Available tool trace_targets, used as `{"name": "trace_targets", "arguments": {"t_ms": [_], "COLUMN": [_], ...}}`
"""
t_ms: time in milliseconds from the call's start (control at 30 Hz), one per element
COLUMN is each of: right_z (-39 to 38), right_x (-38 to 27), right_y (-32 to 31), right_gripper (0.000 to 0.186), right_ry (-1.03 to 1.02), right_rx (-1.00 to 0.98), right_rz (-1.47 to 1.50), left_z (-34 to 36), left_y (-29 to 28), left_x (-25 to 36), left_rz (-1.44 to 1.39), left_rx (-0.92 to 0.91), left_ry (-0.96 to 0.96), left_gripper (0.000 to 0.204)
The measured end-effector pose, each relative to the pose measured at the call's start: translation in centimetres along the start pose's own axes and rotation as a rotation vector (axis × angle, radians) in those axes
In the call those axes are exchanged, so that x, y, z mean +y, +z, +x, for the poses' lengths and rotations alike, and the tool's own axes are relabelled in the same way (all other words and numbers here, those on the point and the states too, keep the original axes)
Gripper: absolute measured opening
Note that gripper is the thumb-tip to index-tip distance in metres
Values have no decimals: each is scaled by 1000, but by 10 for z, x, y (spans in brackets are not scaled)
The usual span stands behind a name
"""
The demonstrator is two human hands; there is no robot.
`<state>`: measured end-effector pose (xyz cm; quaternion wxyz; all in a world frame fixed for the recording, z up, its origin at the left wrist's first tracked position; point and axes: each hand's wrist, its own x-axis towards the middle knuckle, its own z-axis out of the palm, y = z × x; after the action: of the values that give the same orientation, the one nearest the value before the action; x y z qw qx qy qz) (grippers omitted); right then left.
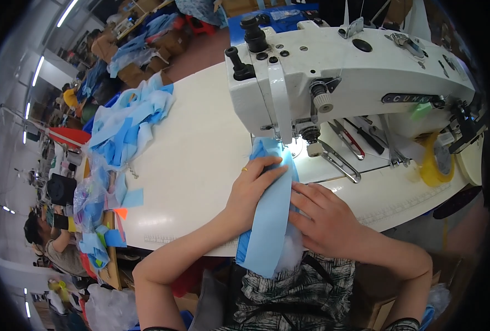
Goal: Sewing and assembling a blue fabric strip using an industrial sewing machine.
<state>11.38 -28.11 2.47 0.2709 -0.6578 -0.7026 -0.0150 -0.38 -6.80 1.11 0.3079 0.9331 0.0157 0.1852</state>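
Note:
A light blue fabric strip (269,229) runs from under the needle area of a white sewing machine (361,77) down over the table's front edge. Darker blue cloth shows along its left side, and fluffy white material (293,251) sticks out beneath its right side. My left hand (253,190), a ring on one finger, rests on the strip just before the needle with fingers stretched over it. At the strip's right edge, my right hand (325,215) has its fingers bent against the cloth and seems to hold it; the strip partly hides its fingertips.
Thread snips (340,161), red-handled snips (347,139) and a black-handled screwdriver (366,135) lie right of the needle. A yellow tape roll (437,160) sits farther right. Blue and white fabric pieces (129,121) are heaped at the table's left; another person (60,248) is beyond.

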Motion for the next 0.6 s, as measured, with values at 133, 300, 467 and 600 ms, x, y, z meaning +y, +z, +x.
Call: {"name": "trace_targets", "arguments": {"t_ms": [133, 300, 467, 600], "right_z": [5, 5, 4, 5], "right_x": [24, 21, 16, 16], "right_y": [13, 13, 13, 15], "right_gripper": [39, 31, 25, 16], "right_ry": [-185, -210, -200, -174], "right_rx": [-18, 44, 75, 110], "right_rz": [-115, -116, -133, -207], "left_z": [-1, 9, 12, 14], "left_y": [-3, -9, -7, -9], "left_x": [-9, -8, -1, 1], "left_rz": [30, 150, 130, 95], "left_rx": [0, 47, -77, -26], "left_ry": [90, 197, 127, 111], "left_gripper": [54, 52, 47, 43]}}
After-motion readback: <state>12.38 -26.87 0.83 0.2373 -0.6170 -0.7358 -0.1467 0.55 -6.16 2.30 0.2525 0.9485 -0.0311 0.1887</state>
